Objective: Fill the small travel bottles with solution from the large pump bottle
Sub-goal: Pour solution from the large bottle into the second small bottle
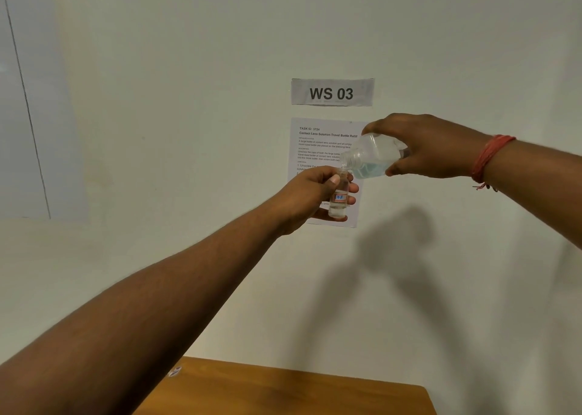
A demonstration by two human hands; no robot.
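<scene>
My left hand [310, 196] holds a small clear travel bottle [339, 199] upright at chest height in front of the wall. The small bottle has a red and blue label and some clear liquid at its bottom. My right hand [431, 145] grips the large clear bottle [370, 156] from above and tilts it down to the left. Its open neck sits right over the small bottle's mouth. Bluish liquid lies in the large bottle's lower side. No pump or cap is in view.
A wooden table [283, 389] shows at the bottom edge, well below both hands. On the wall behind hang a "WS 03" sign [332, 93] and a printed task sheet [318, 145]. A red thread band [488, 158] circles my right wrist.
</scene>
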